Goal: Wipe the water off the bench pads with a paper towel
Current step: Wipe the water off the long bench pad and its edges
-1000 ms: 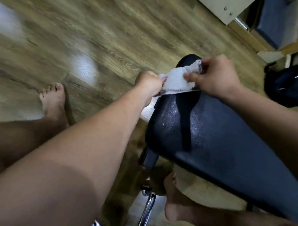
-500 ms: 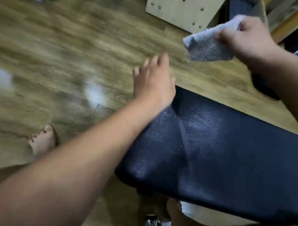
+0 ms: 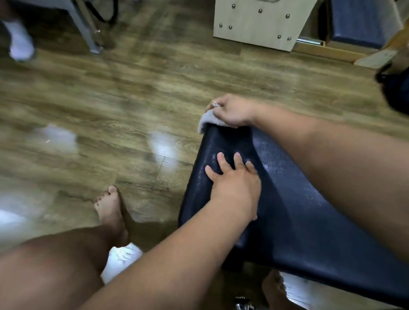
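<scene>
A dark blue bench pad (image 3: 300,211) runs from the centre to the lower right, its surface speckled with fine water droplets. My right hand (image 3: 232,111) grips a crumpled white paper towel (image 3: 205,121) and presses it on the pad's far end, the towel hanging over the edge. My left hand (image 3: 233,177) lies flat on the pad nearer to me, fingers spread, holding nothing.
Wooden floor with bright reflections lies to the left. My bare feet (image 3: 109,209) stand beside and under the bench. A wooden box with bolts (image 3: 259,18) and a blue cushion (image 3: 356,12) stand at the back. A black bag (image 3: 400,90) sits at the right edge.
My right hand has brought the towel down from the air onto the pad's far end. My left hand has moved onto the pad and flattened there.
</scene>
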### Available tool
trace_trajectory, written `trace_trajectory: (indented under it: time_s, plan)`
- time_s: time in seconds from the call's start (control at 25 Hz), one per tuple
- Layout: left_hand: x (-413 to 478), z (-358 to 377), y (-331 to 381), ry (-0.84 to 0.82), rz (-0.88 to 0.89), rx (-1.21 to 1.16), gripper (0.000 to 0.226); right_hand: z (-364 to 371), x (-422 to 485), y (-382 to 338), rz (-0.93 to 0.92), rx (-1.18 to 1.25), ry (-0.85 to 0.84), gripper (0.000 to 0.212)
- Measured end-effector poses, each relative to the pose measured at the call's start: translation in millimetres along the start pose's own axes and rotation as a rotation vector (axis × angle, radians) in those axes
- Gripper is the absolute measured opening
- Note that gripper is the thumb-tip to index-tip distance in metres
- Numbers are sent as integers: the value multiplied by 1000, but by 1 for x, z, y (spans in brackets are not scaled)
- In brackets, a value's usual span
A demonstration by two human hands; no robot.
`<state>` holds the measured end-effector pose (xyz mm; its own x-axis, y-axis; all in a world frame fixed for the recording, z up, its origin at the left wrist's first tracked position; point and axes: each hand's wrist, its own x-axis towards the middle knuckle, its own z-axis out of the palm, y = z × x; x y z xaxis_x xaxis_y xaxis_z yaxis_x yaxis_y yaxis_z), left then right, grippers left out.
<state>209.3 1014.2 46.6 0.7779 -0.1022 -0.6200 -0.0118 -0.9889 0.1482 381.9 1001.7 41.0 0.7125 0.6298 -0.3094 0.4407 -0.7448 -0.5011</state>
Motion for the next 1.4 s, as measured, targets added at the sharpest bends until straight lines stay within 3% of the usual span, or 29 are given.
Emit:
trace_trajectory:
  time_s: [0.16,0.32,0.44,0.56,0.68,0.84,0.92,1.04,1.16,1.32,1.4]
  plan:
    - [-5,-8,4,-35,-17,33,120,-25,-56,79,86,-224,20,30]
    - [-5,-11,9,-73,-53,55,119,-64,-177,201,460,-300,5,30]
    - [-4,-15,16,-105,-77,110,119,-69,-220,226,700,-315,101,33]
    - [1,-19,23,-136,-96,142,120,-45,-178,174,516,-144,202,36]
    - [3,-17,27,-148,-110,170,118,-21,-112,109,280,30,167,31]
    - [6,-16,28,-149,-143,163,119,-44,-114,129,187,-218,-14,23]
    - [10,-14,30,-149,-146,170,119,-64,-158,184,288,-317,-75,21]
    - [13,-12,31,-147,-155,202,118,-91,-246,262,597,-402,-96,26]
    - [16,-17,34,-156,-179,246,118,-94,-274,284,727,-337,28,27]
    - [14,-30,53,-233,-222,364,115,-47,-210,216,378,-33,195,29]
    - [6,-33,63,-235,-243,481,108,-34,-199,191,268,-50,234,30]
